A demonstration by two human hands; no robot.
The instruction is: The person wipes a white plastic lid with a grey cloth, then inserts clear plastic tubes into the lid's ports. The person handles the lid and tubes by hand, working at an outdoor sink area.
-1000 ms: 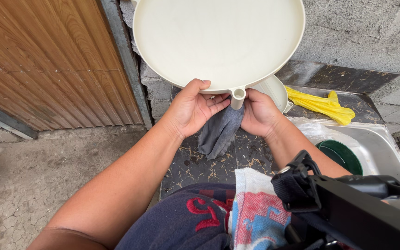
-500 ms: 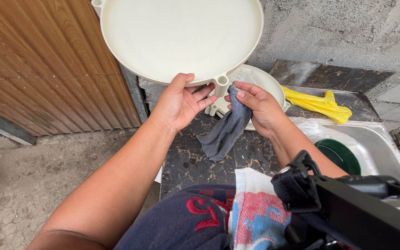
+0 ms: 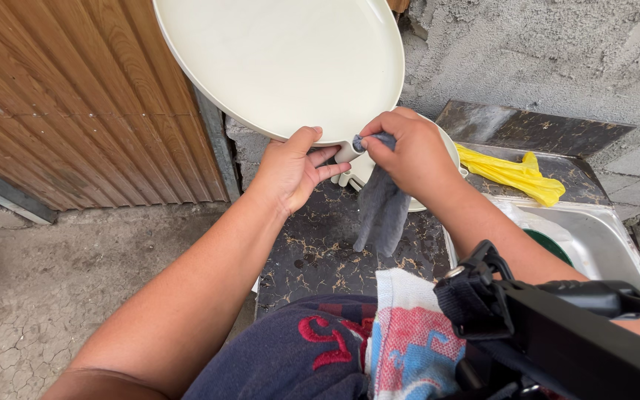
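A large cream round tray (image 3: 283, 59) is held up, tilted, in front of me. My left hand (image 3: 292, 169) grips its lower rim, thumb on the inside face. My right hand (image 3: 407, 152) presses a grey cloth (image 3: 379, 211) against the small handle at the tray's lower edge; the cloth hangs down over a dark marble counter (image 3: 320, 248). Behind my right hand a second cream dish (image 3: 450, 148) shows only partly.
A yellow cloth (image 3: 512, 174) lies on the counter at the right. A steel sink (image 3: 594, 241) with something green in it sits lower right. A wooden door (image 3: 61, 104) stands left, a rough concrete wall (image 3: 542, 59) behind. Black camera gear (image 3: 557, 333) fills the bottom right.
The tray has shifted left and tilted further. My right hand has moved the grey cloth up onto the tray's handle.
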